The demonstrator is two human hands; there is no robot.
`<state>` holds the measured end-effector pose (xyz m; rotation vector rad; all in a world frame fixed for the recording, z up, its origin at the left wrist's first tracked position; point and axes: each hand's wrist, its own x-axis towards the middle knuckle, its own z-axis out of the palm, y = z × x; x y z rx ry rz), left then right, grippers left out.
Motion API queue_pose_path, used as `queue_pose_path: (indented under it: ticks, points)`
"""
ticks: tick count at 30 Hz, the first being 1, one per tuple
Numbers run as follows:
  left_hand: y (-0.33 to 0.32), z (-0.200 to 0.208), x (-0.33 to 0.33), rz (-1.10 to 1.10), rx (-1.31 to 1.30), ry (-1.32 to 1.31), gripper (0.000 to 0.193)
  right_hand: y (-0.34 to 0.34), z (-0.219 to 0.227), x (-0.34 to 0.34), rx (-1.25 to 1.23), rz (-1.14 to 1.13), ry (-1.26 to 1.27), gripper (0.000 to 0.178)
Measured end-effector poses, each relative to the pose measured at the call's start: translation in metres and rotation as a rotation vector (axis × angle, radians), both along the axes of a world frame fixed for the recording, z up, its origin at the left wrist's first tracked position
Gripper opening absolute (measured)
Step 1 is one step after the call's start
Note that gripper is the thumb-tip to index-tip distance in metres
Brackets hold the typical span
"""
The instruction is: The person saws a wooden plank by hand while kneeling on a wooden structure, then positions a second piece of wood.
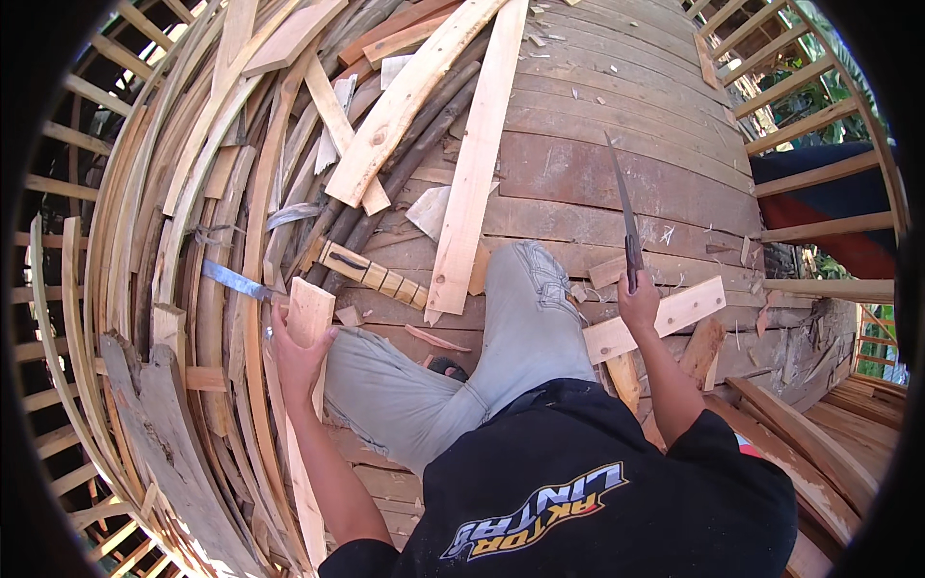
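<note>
My left hand [297, 349] grips a light wooden plank [313, 310] near its end, beside my left knee; the plank runs back past my forearm. A bluish metal strip [234, 280] lies just beyond those fingers. On the right, my right hand [638, 301] is closed around the dark handle of a handsaw [624, 197]. Its narrow blade points forward, away from me, and looks nearly edge-on. Close to that wrist lies a pale board with small holes [696, 302]. A banded wooden piece with a dark part [378, 276] rests on the floor ahead of my knees.
Long planks and poles [198, 318] are heaped along the left. A long board [474, 183] lies across the wooden floor [617, 106] ahead. Slatted railings [814, 120] stand at both sides. More boards [809, 443] lie at the lower right, with wood scraps scattered about.
</note>
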<state>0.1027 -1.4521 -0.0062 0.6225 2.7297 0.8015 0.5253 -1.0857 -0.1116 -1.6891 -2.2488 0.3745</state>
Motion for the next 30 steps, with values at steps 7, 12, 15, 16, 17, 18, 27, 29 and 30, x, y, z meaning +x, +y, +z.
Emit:
queue_pose_path:
  ticks: [7,12,15,16,17,18,27,29,30]
  points:
    - [-0.074,-0.010,0.008,0.289,0.139,-0.029,0.075,-0.002,-0.050,0.038,-0.251,0.303,-0.377,0.025]
    - [-0.143,-0.031,0.041,0.529,0.053,0.078,0.071,0.010,-0.118,0.066,-0.425,0.347,-0.560,0.038]
    - [-0.186,-0.042,0.081,0.705,-0.052,0.215,0.071,0.019,-0.136,0.060,-0.401,0.444,-0.597,0.038]
    - [-0.197,-0.045,0.096,0.793,-0.032,0.215,0.071,0.023,-0.139,0.058,-0.374,0.527,-0.582,0.036]
    - [-0.201,-0.049,0.112,0.886,-0.014,0.226,0.072,0.028,-0.138,0.054,-0.416,0.558,-0.588,0.032]
    - [-0.210,-0.058,0.128,0.963,0.007,0.229,0.072,0.037,-0.136,0.047,-0.459,0.594,-0.590,0.030]
    - [-0.210,-0.098,0.220,1.618,0.950,-0.258,0.065,0.146,-0.153,-0.145,-0.288,0.691,-0.069,0.032]
    - [-0.206,-0.102,0.218,1.570,1.189,-0.406,0.072,0.162,-0.186,-0.199,-0.750,0.403,0.201,0.045]
    - [-0.203,-0.105,0.217,1.535,1.305,-0.477,0.075,0.150,-0.196,-0.226,-0.751,0.356,0.197,0.051]
